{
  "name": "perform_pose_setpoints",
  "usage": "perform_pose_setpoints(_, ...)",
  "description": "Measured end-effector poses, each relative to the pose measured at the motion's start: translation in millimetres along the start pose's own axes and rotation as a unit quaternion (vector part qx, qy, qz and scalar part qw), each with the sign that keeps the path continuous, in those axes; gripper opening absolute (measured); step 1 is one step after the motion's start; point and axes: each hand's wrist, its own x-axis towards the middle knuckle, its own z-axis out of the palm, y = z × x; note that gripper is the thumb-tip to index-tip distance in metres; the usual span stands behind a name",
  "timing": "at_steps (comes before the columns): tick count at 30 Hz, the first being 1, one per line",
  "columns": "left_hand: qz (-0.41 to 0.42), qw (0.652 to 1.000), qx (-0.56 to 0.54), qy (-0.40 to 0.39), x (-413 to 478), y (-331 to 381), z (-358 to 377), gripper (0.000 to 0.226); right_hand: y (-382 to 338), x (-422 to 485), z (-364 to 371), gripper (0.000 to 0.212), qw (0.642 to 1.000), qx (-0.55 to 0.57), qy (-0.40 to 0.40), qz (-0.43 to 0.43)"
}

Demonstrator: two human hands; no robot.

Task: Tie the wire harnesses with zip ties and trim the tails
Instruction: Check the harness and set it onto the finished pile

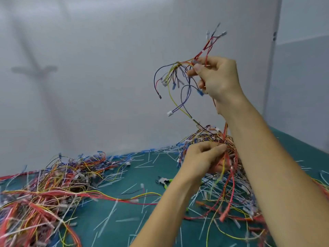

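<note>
White wall panels (pixel 92 97) stand behind a teal surface (pixel 89 227), with a blurred cross-shaped shadow (pixel 33 69) in the upper left of the frame. Raised in the upper right centre, the right hand (pixel 218 78) grips a wire harness (pixel 178 75), thumb and fingers closed round its bundled middle. Red leads with white terminals stick up above the hand, while blue, yellow and dark leads with small connectors fan out and droop to its left. One yellow lead trails down into the tangled heap of wires (pixel 208 135) at right centre. Below, the left hand (pixel 204 156) has its fingers curled, pinching red and yellow wires at the near edge of that heap; those wires hang past it toward the bottom of the frame. A larger heap of harnesses (pixel 53 186), mostly red, orange and yellow, fills the lower left. Pale trimmed zip-tie tails (pixel 110 217) lie scattered all over the surface, thickest to the lower right under the forearms. Small cutters with green handles (pixel 164 181) lie on the surface just left of the left wrist, between the two heaps.
</note>
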Motion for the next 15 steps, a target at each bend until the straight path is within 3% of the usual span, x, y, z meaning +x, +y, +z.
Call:
perform_pose_setpoints(3,-0.053,0.997,-0.047,-0.010,6,-9,22,0.019,19,11,-4,0.020,0.999,-0.030,-0.008,0.022)
perform_pose_setpoints(7,-0.085,0.995,-0.015,-0.046,8,-31,39,0.012,67,15,-15,0.010,0.987,-0.126,-0.023,0.101)
perform_pose_setpoints(11,-0.084,0.989,0.111,-0.047,10,-53,40,0.015,127,-1,-34,0.031,0.897,-0.407,-0.054,0.166)
perform_pose_setpoints(15,-0.059,0.980,0.190,0.011,12,-65,32,0.008,165,-21,-40,0.057,0.832,-0.536,-0.014,0.139)
